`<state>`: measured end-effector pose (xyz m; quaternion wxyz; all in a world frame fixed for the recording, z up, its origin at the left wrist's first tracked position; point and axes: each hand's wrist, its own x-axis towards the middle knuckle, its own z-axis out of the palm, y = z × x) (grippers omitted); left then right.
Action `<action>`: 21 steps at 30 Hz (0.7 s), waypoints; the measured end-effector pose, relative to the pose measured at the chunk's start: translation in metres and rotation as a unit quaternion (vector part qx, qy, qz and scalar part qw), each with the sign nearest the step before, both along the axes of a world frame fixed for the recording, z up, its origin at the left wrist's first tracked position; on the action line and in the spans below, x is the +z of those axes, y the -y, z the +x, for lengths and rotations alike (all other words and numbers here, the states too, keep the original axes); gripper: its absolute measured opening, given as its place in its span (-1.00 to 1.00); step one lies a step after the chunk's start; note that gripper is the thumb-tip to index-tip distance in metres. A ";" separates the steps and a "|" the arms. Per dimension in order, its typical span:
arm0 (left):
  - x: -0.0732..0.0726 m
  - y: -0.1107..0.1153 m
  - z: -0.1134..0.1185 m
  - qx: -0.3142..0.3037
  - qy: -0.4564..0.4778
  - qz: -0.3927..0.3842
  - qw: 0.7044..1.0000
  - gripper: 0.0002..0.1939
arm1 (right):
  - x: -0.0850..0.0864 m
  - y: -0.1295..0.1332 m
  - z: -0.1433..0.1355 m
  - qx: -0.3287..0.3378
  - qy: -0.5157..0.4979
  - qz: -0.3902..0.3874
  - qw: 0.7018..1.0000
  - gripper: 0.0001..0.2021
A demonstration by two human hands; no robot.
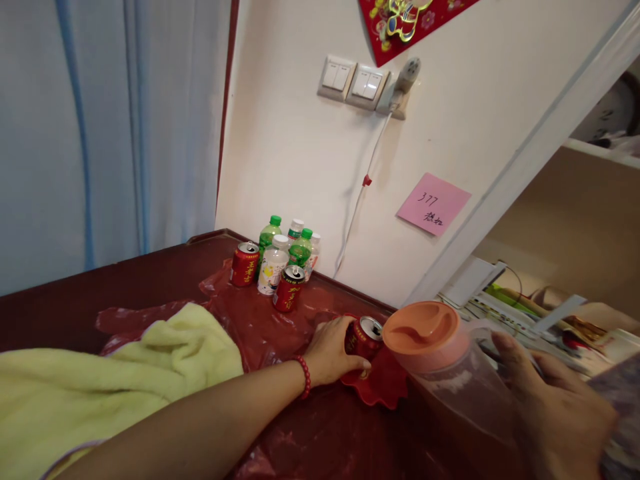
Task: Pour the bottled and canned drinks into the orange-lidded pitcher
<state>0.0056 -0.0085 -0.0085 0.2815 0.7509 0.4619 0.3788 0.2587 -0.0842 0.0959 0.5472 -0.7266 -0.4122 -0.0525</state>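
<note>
My left hand, with a red bead bracelet at the wrist, grips an opened red can from its left side. Below and beside that can lies a red wavy-edged dish. On the right, my right hand is wrapped round the handle of a clear pitcher with an orange lid, close to the can. Farther back stand two more red cans, one at the left and one nearer, among several bottles with green or white caps, such as a white-labelled bottle.
A yellow towel covers the left of the dark red table. Red plastic film lies under the cans. Behind are a wall with switches, a hanging cable and a pink note. Cluttered shelving stands right.
</note>
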 end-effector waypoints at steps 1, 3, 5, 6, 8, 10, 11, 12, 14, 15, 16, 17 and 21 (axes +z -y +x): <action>0.000 0.000 0.000 0.000 0.000 0.000 1.000 -0.22 | 0.001 0.000 -0.001 0.001 -0.004 -0.003 1.000 -0.45; -0.001 0.000 0.000 -0.001 0.000 0.002 1.000 -0.21 | 0.002 0.001 -0.002 0.000 -0.006 -0.007 1.000 -0.46; 0.000 0.000 0.000 -0.002 0.001 0.003 1.000 -0.21 | 0.002 0.001 -0.002 0.003 -0.008 -0.004 1.000 -0.47; 0.000 0.000 0.000 -0.001 0.002 0.003 1.000 -0.21 | 0.002 0.001 -0.002 0.003 -0.010 -0.003 1.000 -0.48; 0.001 0.000 0.000 -0.001 0.003 0.003 1.000 -0.21 | 0.001 0.000 0.000 0.004 -0.014 -0.003 1.000 -0.47; 0.001 0.000 0.000 -0.002 0.002 0.002 1.000 -0.22 | 0.000 -0.001 0.002 -0.001 -0.015 -0.008 1.000 -0.47; 0.002 0.001 0.000 -0.002 0.002 0.002 1.000 -0.22 | 0.000 -0.001 0.002 -0.002 -0.015 -0.008 1.000 -0.47; 0.002 0.001 0.000 -0.004 0.002 0.002 1.000 -0.22 | 0.001 -0.001 0.001 -0.002 -0.015 -0.006 1.000 -0.47; 0.001 0.001 0.000 -0.005 0.004 0.003 1.000 -0.22 | 0.002 0.000 -0.001 -0.001 -0.017 -0.002 1.000 -0.48; 0.001 0.001 0.000 -0.005 0.004 0.003 1.000 -0.22 | 0.002 0.001 -0.003 0.002 -0.018 0.002 1.000 -0.48; 0.000 0.001 0.000 -0.004 0.004 0.003 1.000 -0.22 | 0.002 0.001 -0.004 0.002 -0.021 0.005 1.000 -0.49; 0.000 0.001 0.000 -0.003 0.004 0.003 1.000 -0.22 | 0.003 0.002 -0.005 0.001 -0.022 0.006 1.000 -0.49; 0.000 0.000 0.000 -0.003 0.001 0.005 1.000 -0.21 | 0.002 0.001 -0.003 -0.002 -0.024 0.003 1.000 -0.49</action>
